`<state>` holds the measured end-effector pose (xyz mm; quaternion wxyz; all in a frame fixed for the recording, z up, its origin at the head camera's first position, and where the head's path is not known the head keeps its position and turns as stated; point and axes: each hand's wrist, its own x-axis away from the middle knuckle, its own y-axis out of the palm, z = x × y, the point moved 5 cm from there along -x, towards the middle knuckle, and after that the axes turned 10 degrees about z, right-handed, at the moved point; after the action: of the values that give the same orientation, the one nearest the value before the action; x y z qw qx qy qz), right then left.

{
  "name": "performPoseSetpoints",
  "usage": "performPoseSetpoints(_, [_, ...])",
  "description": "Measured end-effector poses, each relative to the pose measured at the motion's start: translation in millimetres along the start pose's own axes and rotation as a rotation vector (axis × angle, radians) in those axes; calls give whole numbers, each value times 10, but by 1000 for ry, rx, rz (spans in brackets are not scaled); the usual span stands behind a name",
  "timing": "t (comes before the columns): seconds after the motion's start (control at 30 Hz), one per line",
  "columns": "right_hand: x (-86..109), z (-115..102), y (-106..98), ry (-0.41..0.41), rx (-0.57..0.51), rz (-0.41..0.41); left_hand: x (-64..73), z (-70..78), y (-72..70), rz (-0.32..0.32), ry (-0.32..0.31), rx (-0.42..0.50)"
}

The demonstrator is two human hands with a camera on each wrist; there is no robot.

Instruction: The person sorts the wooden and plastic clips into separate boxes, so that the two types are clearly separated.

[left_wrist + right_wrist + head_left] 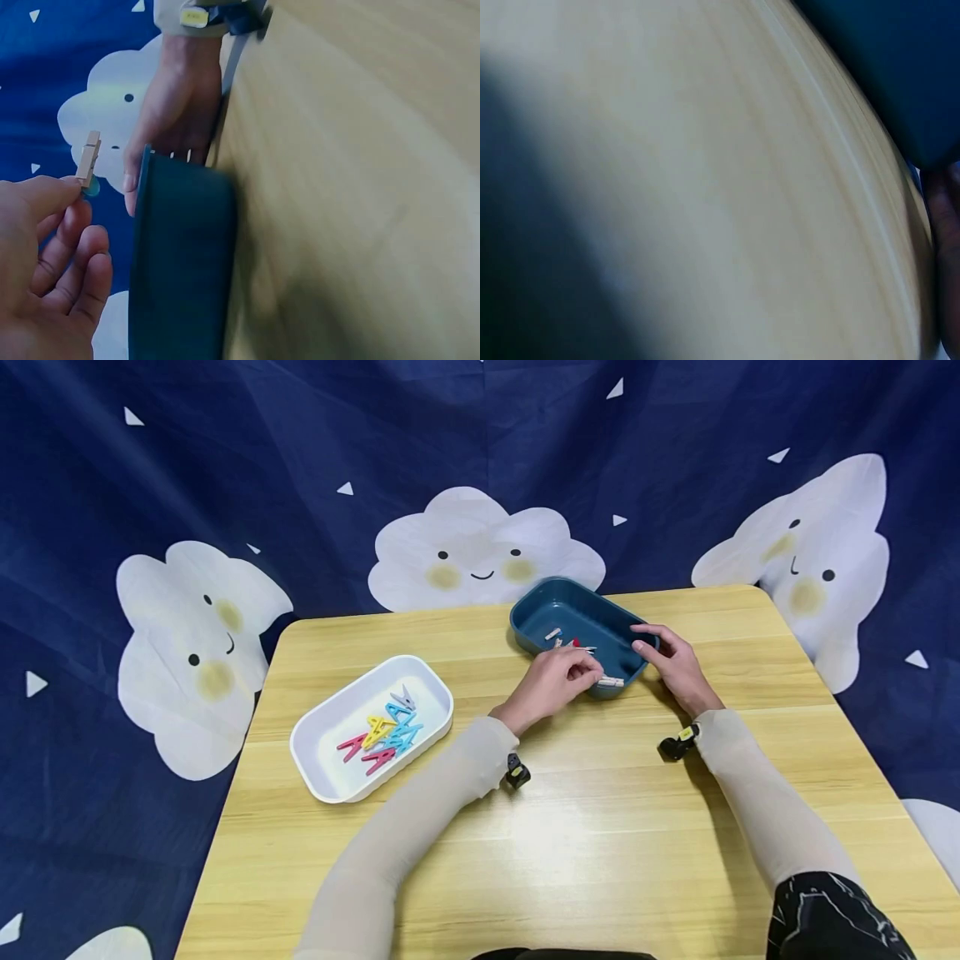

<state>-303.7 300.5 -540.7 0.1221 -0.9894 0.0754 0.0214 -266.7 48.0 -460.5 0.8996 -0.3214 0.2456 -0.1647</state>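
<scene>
My left hand (pixel 553 683) pinches a small wooden clothespin (pixel 88 159) between thumb and forefinger, above the near rim of a dark teal tub (pixel 564 596). The other fingers are loosely bent. At the tub's right end, my right hand (pixel 678 675) grips the rim; in the left wrist view its thumb (pixel 131 182) lies along the rim with the fingers outside. A few small pegs lie in the tub, among them a pale one with a blue part (pixel 552 633) and a red piece (pixel 575 643), partly hidden by the left hand.
To the left on the wooden table (pixel 600 843) stands a white tub (pixel 315 760) with several plastic clothespins in it: yellow (pixel 377 731), red (pixel 380 760), blue (pixel 405 731) and grey (pixel 405 697). A dark blue cloth with clouds (pixel 315 410) hangs behind the table.
</scene>
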Motion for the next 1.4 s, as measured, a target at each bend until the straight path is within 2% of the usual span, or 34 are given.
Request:
performPoseSetpoints(0.2, [-3, 12, -5, 4, 14, -5, -198, 6, 8, 29, 1, -29])
performPoseSetpoints(0.37, [0, 4, 3, -2, 25, -4, -296, -53, 83, 25, -22, -68])
performPoseSetpoints(0.8, [-2, 30, 4, -5, 7, -6, -393, -246, 242, 10, -46, -182])
performPoseSetpoints(1.07, [18, -14, -12, -25, 9, 0, -458, -234, 309, -29, -54, -275])
performPoseSetpoints(1.4, [8, 2, 6, 10, 5, -21, -454, -236, 353, -72, -43, -345])
